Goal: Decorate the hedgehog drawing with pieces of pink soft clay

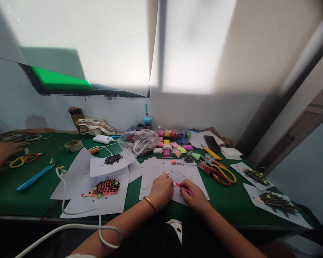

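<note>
A sheet of white paper (pixel 150 172) lies in front of me, with a hedgehog drawing (pixel 177 176) whose oval body is outlined and marked inside. My left hand (pixel 163 189), a gold bangle at its wrist, rests on the sheet by the drawing's lower left. Its fingers are curled together, and whatever they pinch is hidden. In my right hand (pixel 193 195) is a slim pink modelling tool (pixel 187 190), its tip near the left fingertips at the drawing's lower edge. A lump of orange-pink clay (pixel 173 162) sits at the sheet's top edge beside a white pen-like stick (pixel 187 163).
Several coloured clay packets (pixel 167 153) and a plastic bag (pixel 140 141) lie behind the sheet. Scissors (pixel 224 175) and a phone (pixel 212 143) are to the right. Finished hedgehog pictures (pixel 104 188) flank me. A white cable (pixel 63 193) crosses the left; another person's hand (pixel 2 154) is far left.
</note>
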A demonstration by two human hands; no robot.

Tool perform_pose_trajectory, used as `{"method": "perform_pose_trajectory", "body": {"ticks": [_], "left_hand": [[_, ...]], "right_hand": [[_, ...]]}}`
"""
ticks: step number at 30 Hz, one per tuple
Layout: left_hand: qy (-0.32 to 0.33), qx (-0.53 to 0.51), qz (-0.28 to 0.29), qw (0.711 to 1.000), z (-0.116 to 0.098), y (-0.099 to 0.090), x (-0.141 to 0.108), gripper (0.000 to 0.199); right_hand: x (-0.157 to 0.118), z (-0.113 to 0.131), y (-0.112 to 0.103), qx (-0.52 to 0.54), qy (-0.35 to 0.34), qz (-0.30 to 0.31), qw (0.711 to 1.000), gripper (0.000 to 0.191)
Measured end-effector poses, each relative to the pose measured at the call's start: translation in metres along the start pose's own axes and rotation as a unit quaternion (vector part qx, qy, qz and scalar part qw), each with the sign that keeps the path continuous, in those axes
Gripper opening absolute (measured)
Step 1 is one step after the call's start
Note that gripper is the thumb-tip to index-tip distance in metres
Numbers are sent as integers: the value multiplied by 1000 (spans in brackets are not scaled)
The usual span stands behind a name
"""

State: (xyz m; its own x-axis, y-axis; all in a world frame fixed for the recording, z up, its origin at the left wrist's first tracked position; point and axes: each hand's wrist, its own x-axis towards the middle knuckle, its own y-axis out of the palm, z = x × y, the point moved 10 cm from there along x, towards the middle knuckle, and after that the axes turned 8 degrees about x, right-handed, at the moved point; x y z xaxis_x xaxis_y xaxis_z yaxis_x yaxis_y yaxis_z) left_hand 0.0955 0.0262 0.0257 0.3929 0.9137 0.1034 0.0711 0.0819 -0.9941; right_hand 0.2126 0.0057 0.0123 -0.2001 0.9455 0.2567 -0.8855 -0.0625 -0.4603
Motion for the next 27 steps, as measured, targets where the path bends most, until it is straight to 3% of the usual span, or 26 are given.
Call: {"method": "perform_pose_trajectory", "body": {"ticks": [8,27], "left_hand": [[-10,3,0,1000,1,3,1,26],[-10,-7,5,1000,1,4,-1,22]], "right_hand": [[-2,4,2,19,-21,15,999,32],[-2,15,13,-115,-20,67,991,28]]}}
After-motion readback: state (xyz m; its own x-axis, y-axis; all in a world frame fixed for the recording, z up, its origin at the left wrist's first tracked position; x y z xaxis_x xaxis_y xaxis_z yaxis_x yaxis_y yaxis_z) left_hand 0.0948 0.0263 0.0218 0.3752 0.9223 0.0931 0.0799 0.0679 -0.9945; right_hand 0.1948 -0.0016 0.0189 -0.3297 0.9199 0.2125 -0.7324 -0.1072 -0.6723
